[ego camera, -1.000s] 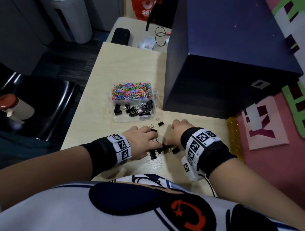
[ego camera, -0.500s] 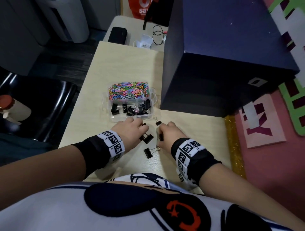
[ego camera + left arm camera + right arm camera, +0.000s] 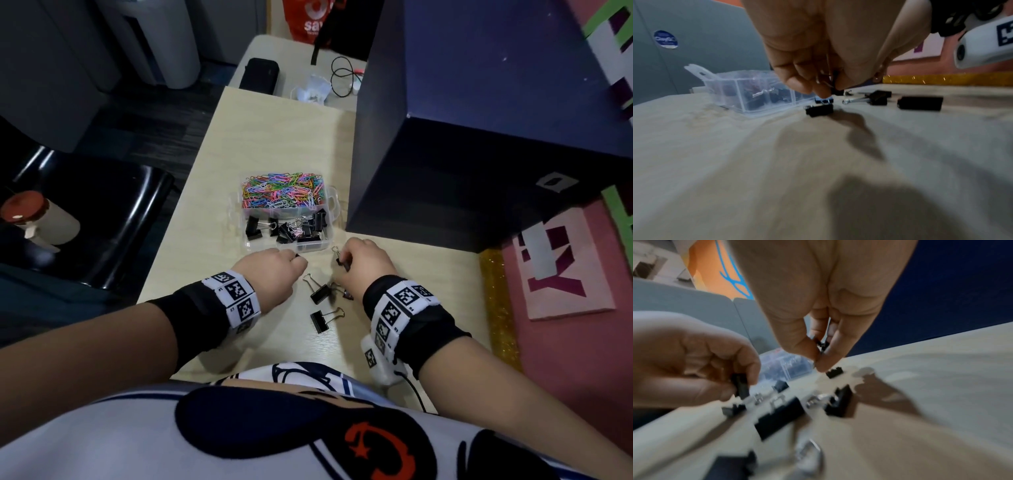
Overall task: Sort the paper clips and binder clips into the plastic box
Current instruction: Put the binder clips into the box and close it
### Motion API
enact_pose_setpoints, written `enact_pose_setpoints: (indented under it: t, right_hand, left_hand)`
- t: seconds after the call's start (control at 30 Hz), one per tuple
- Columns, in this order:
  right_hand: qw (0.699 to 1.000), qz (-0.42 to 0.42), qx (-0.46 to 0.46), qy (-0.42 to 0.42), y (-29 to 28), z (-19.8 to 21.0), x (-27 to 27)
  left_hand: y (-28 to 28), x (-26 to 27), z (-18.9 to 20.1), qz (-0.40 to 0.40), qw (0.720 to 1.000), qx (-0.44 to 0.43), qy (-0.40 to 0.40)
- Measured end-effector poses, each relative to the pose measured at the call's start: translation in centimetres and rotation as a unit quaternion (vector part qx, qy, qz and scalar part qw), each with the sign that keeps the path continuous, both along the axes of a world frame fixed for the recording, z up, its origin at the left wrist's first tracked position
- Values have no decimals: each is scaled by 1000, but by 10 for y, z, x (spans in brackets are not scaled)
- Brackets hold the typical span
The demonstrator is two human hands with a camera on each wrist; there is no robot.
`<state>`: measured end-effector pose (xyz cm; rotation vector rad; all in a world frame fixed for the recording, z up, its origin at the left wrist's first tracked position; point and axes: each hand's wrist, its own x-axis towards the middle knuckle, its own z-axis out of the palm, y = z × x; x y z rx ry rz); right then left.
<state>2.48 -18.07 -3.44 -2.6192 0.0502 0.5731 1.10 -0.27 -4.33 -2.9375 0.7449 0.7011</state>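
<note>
A clear plastic box [image 3: 337,205] sits mid-table; its far compartment holds coloured paper clips [image 3: 282,190], its near one black binder clips [image 3: 291,233]. Just in front of it, my left hand [image 3: 297,261] pinches a black binder clip [image 3: 835,84]. Beside it, my right hand [image 3: 342,262] pinches a small black binder clip [image 3: 822,344] above the table. Several loose binder clips [image 3: 320,293] lie on the table between my wrists, one more nearer me [image 3: 322,320]. The left wrist view shows the box [image 3: 731,87] left of my fingers.
A large dark blue box [image 3: 479,154] stands right of the plastic box, close to my right hand. A black chair [image 3: 102,222] and a red-lidded cup [image 3: 30,219] are off the table's left edge. A black case [image 3: 258,73] and cables [image 3: 342,77] lie far back.
Both hands have moved forward from the loose clips near my body toward the plastic box, each now pinching a binder clip. Fewer clips lie in the pile.
</note>
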Motion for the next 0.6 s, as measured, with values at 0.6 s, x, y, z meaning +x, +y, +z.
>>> enact_pose_setpoints:
  t: [0.6]
  right_hand:
    - [978, 71, -141, 134, 0, 3, -3]
  left_hand:
    - [13, 11, 8, -48, 995, -45, -80]
